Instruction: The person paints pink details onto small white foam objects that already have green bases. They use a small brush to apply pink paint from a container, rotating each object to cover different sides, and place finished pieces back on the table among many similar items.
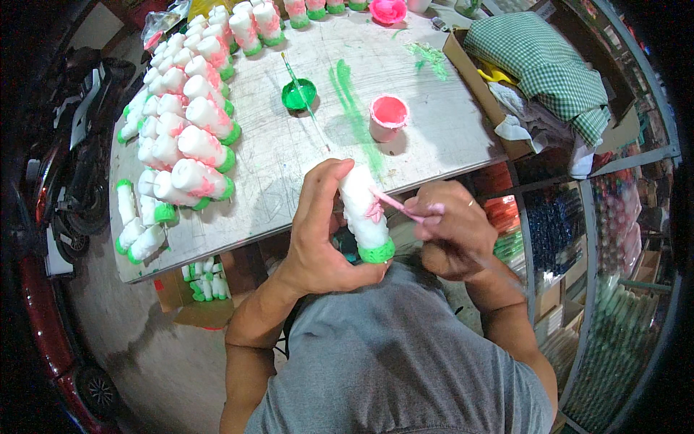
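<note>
A white cylindrical piece with a green base and a raised pink-painted design is held upright, slightly tilted, between the thumb and fingers of my left hand. My right hand grips a thin pink brush, whose tip touches the piece's upper right side. Beyond them on the table stand a cup of pink paint and a small dish of green paint with another brush resting across it.
Rows of similar pieces fill the left of the worktable. A cardboard box with checked cloth lies right. Below are another box of pieces and shelving. Motorbikes and a red vehicle stand left.
</note>
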The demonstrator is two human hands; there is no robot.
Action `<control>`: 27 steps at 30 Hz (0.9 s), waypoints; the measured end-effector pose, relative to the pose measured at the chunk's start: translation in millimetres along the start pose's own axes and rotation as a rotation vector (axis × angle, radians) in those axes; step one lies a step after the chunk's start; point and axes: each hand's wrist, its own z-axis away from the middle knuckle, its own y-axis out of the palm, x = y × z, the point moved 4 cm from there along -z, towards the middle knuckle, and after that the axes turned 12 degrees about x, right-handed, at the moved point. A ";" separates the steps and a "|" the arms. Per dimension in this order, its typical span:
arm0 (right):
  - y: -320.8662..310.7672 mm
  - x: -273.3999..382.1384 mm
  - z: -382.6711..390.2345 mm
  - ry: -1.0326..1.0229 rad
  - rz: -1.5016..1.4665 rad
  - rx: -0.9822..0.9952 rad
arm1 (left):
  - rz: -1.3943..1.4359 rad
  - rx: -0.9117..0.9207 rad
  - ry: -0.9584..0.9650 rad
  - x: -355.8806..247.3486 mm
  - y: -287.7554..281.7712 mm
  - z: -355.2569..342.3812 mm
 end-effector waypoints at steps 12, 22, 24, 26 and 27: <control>-0.9 -14.4 5.6 0.345 -0.485 -0.261 | -0.073 0.105 0.054 5.3 2.6 -0.6; 6.4 -28.5 8.5 0.419 -0.609 -0.282 | 0.028 0.132 -0.034 6.7 3.9 1.0; 5.1 -28.0 8.1 0.436 -0.653 -0.333 | 0.147 0.108 -0.036 6.2 6.1 1.3; 6.1 -26.4 9.9 0.415 -0.713 -0.370 | 0.176 0.108 0.000 5.2 5.7 0.3; 6.9 -25.8 11.2 0.406 -0.742 -0.389 | 0.147 0.123 0.033 5.1 4.8 0.0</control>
